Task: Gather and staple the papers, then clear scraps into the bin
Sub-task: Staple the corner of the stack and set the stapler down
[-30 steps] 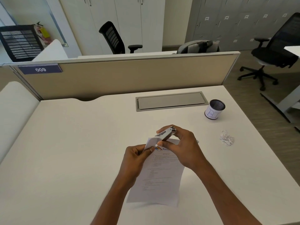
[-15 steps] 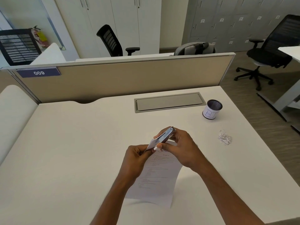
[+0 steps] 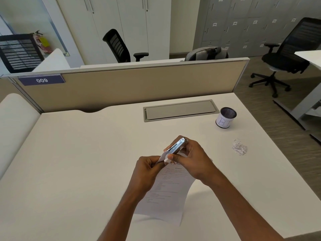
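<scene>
Number plate (image 3: 41, 80): a dark blue plate marked 009 is fixed at the left end of the beige divider (image 3: 139, 86) behind the desk.
Desk (image 3: 78, 153): a white top, on which all the task's things are found.
Left hand (image 3: 147, 168): closed around the upper left corner of the papers, which is pinched between thumb and fingers and lifted off the desk.
Papers (image 3: 166, 193): printed sheets held up at the top, curving down toward the near edge of the desk; their lower edge is raised enough for a shadow to be cast beneath.
Stapler (image 3: 176, 146): a silvery stapler, tilted up to the right, is set over the held corner of the papers.
Right hand (image 3: 191, 159): wrapped around the stapler, thumb below and fingers over the top.
Cable hatch (image 3: 180, 111): a grey flap is set flush into the desk's far side.
Bin (image 3: 225, 117): a small mesh cup with a white label stands upright near the far right edge.
Scraps (image 3: 239, 148): a loose heap of paper bits lies on the desk, nearer than the bin and well apart from the hands.
</scene>
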### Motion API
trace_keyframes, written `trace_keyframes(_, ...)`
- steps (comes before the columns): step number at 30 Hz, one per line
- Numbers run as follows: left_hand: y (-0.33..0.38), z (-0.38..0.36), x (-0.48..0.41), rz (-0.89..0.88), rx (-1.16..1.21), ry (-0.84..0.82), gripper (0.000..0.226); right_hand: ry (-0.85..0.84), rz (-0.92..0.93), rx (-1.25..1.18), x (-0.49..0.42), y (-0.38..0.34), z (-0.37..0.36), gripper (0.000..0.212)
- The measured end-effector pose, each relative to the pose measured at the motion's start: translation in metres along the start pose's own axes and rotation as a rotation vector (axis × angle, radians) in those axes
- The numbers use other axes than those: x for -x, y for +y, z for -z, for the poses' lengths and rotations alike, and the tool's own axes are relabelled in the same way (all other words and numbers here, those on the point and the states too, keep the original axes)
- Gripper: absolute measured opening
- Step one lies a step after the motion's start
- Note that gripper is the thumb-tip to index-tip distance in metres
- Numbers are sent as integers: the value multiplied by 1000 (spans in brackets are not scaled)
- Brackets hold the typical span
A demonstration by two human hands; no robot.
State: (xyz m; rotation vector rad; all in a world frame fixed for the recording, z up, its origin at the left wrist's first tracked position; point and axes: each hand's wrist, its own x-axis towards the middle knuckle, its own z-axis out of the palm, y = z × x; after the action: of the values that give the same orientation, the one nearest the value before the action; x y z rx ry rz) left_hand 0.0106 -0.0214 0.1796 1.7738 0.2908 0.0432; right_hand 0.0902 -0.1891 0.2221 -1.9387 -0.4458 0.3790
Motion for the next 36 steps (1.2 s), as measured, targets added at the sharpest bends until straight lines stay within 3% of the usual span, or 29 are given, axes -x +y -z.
trace_keyframes(8,-7,-6,-2,6,-20,2,20,93,-29,22,4,6,-8,12)
trace_keyframes(14,-17,-5,-5,8,38,-24,31,-8,-48,-74,1,8,-1,17)
trace_keyframes(17,-16,-5,-6,15,68,-22,24,-47,-52,-131,-2,6,4,19)
trace_keyframes(24,-24,-4,-14,154,190,22,21,144,-89,-354,-32,17,17,19)
trace_keyframes(31,-51,10,-40,296,375,98,19,309,-111,28,-79,57,37,30)
trace_keyframes(36,-70,17,-59,341,387,89,20,295,-104,272,-129,95,37,28)
